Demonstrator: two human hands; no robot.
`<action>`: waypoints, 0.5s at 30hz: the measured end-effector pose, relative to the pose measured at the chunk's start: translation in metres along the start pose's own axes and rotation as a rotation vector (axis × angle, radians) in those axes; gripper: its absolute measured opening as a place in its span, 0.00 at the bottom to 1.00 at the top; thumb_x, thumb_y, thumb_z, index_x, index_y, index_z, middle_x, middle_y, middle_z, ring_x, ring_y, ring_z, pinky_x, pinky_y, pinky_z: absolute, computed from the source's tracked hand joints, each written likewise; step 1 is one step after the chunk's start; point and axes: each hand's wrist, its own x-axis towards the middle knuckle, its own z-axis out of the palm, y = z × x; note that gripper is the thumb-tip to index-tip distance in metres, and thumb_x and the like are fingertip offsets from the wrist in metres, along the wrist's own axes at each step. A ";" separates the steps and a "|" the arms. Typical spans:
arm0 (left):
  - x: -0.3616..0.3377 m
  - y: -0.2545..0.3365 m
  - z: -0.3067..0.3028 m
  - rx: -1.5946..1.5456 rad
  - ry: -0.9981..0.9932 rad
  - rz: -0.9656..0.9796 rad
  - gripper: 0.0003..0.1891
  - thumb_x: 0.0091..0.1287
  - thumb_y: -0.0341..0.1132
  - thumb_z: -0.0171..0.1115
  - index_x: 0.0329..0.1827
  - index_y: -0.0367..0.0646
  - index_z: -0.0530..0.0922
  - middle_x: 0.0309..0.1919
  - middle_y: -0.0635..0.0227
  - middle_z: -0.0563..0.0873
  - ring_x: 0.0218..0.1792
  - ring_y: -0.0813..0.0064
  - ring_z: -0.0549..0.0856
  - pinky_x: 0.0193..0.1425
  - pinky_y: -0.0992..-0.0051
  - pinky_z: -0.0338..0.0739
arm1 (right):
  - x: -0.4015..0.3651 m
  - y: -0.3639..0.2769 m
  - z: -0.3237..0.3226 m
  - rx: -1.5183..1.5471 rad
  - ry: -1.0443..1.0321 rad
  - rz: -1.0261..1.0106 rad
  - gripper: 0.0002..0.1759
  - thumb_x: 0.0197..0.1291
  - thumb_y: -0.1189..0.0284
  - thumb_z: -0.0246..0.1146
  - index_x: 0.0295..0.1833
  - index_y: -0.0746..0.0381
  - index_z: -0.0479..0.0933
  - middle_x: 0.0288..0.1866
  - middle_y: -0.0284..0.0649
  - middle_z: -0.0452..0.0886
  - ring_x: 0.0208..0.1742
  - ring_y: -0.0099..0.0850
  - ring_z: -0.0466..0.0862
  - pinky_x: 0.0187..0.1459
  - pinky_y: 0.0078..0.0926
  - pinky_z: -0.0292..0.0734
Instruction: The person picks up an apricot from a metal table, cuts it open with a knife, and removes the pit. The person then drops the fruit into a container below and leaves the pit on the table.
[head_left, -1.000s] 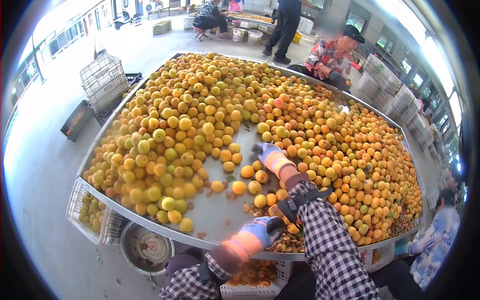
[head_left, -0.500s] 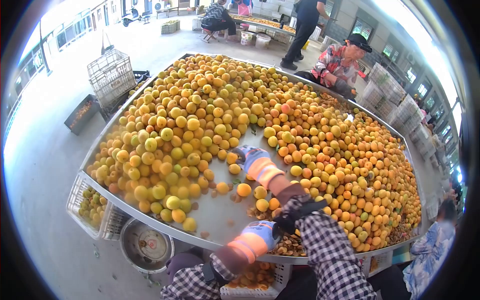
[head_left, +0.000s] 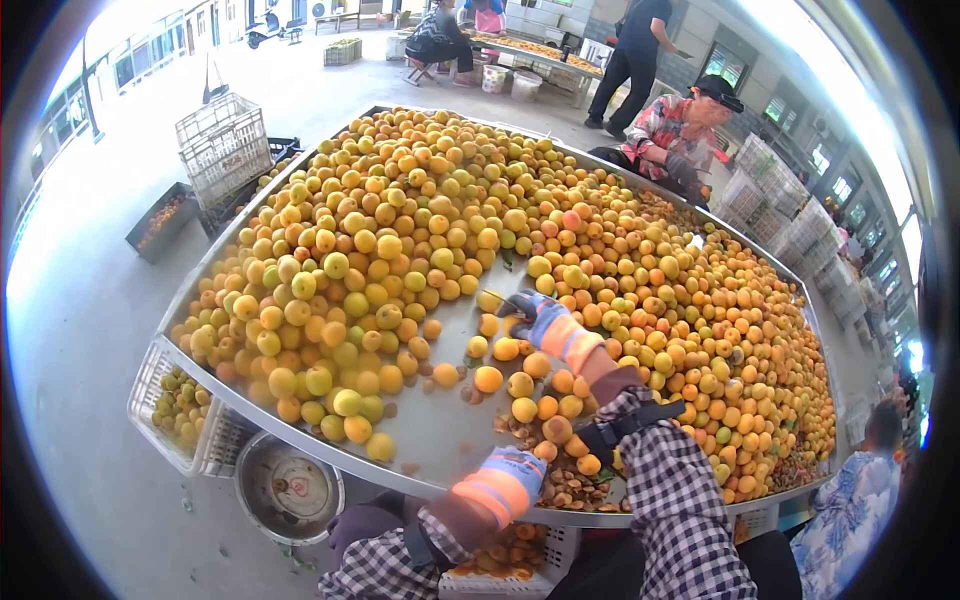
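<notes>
Apricots, round and orange (head_left: 506, 349), lie just left and near of the blue-gloved right hand (head_left: 535, 312), whose fingers are curled, grasp unclear. The left hand (head_left: 510, 478), likewise unclear, sits farther off at the near rim of the steel table (head_left: 425, 435).

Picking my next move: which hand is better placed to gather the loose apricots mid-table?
Right: the right hand lies among the loose apricots; the left hand sits back by the table rim.
</notes>
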 end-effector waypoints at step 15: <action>0.024 -0.063 -0.010 0.101 0.528 -0.595 0.30 0.59 0.42 0.64 0.66 0.50 0.70 0.65 0.59 0.72 0.66 0.54 0.72 0.64 0.61 0.70 | 0.000 0.008 0.019 -0.028 -0.405 0.141 0.23 0.56 0.56 0.61 0.59 0.45 0.78 0.51 0.42 0.84 0.51 0.41 0.83 0.55 0.34 0.76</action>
